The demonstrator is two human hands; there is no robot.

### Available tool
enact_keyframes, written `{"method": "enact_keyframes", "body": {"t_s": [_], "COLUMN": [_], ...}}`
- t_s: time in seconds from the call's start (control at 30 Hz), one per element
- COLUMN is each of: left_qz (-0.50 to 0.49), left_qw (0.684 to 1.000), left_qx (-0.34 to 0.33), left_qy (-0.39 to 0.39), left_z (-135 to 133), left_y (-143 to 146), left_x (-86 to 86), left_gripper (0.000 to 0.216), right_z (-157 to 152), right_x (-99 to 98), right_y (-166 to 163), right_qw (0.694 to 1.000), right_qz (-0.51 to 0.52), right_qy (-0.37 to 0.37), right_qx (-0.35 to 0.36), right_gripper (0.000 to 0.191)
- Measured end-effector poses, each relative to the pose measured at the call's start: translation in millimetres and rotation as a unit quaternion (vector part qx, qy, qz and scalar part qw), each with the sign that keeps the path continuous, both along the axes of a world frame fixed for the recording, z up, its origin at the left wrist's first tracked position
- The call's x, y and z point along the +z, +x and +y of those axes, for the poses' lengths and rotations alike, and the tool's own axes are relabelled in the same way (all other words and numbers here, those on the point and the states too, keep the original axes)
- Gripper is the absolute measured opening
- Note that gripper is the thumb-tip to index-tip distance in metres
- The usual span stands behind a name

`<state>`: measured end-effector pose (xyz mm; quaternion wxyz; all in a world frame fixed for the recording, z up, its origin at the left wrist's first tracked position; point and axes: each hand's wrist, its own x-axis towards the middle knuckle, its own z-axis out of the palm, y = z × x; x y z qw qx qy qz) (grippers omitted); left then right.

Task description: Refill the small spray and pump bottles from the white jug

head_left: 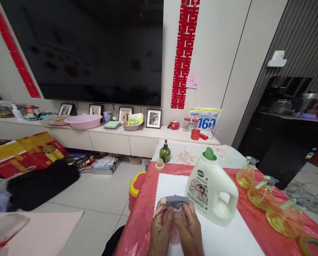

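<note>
Between my two hands is a clear pump bottle with a grey pump head (177,201); its body is mostly hidden by my fingers. My left hand (160,229) closes round its left side, near a pinkish piece at the end of the head. From the other side my right hand (189,229) grips it, both thumbs together just below the head. Just behind and to the right stands a large pale green detergent jug (215,185), its mouth uncapped with a green spout inside. A translucent cap (159,164) sits at the table's far left.
Three pump bottles of yellow liquid (260,195) line the right side, and a tape roll (314,246) lies at the corner. A dark green pump bottle (164,153) stands at the back. White paper (217,241) covers part of the red tablecloth (132,227). A stool (134,185) is left of the table.
</note>
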<state>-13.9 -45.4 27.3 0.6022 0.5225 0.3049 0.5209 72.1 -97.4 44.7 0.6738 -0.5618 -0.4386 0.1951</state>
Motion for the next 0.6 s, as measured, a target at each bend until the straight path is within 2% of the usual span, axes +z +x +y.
{"method": "enact_keyframes", "body": {"t_s": [0.17, 0.3, 0.43, 0.6], "left_qz": [0.015, 0.009, -0.002, -0.040], "left_qw": [0.999, 0.999, 1.000, 0.998], "left_qx": [0.022, 0.017, -0.019, 0.028], "left_qy": [-0.022, -0.038, -0.022, -0.042], "left_z": [1, -2, -7, -15], "left_y": [-1, -8, -9, 7], "left_x": [-1.9, 13.9, 29.0, 41.1], "left_gripper": [0.050, 0.055, 0.049, 0.049], "right_z": [3, 7, 10, 11], "right_x": [-10.2, -14.2, -13.9, -14.5], "right_y": [8, 8, -3, -13], "right_qw": [1.000, 1.000, 0.998, 0.995], "right_qz": [-0.001, 0.009, 0.032, 0.044], "right_qy": [0.008, 0.011, 0.006, 0.007], "right_qx": [0.005, -0.014, -0.052, -0.089], "right_gripper": [0.034, 0.041, 0.037, 0.036]}}
